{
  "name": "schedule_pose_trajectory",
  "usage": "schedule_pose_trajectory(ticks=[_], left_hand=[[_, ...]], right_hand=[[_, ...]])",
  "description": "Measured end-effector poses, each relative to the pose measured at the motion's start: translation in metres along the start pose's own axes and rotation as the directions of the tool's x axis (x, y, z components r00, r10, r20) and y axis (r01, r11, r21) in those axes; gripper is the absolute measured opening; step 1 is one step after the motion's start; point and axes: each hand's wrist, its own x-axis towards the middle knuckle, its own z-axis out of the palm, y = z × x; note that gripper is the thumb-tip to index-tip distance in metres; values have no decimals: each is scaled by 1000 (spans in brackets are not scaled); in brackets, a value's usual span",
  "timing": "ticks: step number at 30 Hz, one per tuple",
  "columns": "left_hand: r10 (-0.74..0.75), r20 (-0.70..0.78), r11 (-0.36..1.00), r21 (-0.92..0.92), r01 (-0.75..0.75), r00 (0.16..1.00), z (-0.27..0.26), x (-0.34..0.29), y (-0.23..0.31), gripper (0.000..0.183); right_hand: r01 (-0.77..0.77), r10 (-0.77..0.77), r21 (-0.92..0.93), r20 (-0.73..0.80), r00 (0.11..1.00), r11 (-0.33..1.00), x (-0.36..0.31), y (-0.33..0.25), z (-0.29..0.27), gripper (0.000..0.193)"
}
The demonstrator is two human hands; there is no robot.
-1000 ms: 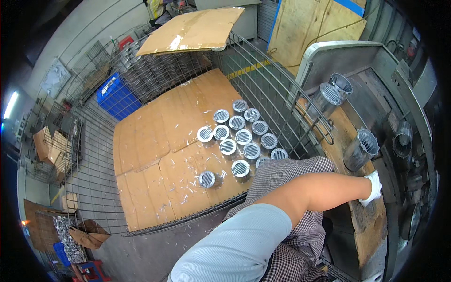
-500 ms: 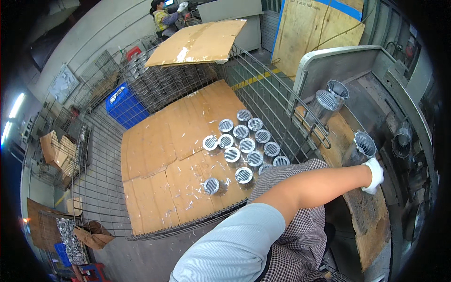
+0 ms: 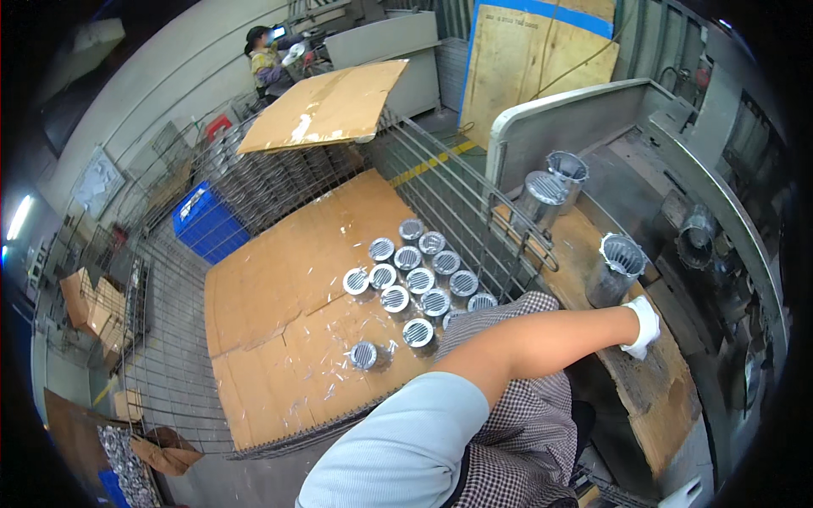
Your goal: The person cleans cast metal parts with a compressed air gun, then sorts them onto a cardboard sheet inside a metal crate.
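Observation:
My left hand (image 3: 642, 327), in a white glove, reaches across to the right over a worn wooden board (image 3: 618, 372). It is close beside the base of an upright metal cylinder (image 3: 616, 269) with a ribbed, open top. The fingers are turned away and hidden, so whether they touch the cylinder does not show. My right hand is out of sight. Farther back on the board stand two more metal cylinders, one with a slotted top (image 3: 544, 193) and one open (image 3: 568, 169). Several slotted-top cylinders (image 3: 419, 284) stand on cardboard (image 3: 279, 296) inside a wire cage.
The cage's wire wall (image 3: 457, 173) runs between cardboard and board. A loose cardboard sheet (image 3: 330, 102) lies over its far edge. Metal slivers litter the cardboard. Beyond are a blue crate (image 3: 207, 222) and a person (image 3: 269, 63). Another cylinder (image 3: 696, 237) lies in the grey machine bed at right.
The whole view has shifted, so the cage and board appear farther left. My left hand stays beside the ribbed cylinder, which now shows more of its side.

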Motion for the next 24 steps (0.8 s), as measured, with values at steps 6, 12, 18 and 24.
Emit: schedule_pose_trajectory(ticks=[6,12,18,24], left_hand=[[70,-64,996,-58,-73,996,0,19,15,44],[8,163,999,40,-14,987,-11,-16,-2,46],[43,173,996,68,-55,984,-15,-10,6,54],[51,23,995,85,-52,998,-15,-7,9,48]], right_hand=[[-241,265,-112,474,840,964,-26,160,78,47],[-382,342,45,357,869,923,-3,-8,-11,42],[-374,350,43,267,898,927,-6,-24,-34,29],[-361,337,52,251,907,931,1,-41,-44,27]])
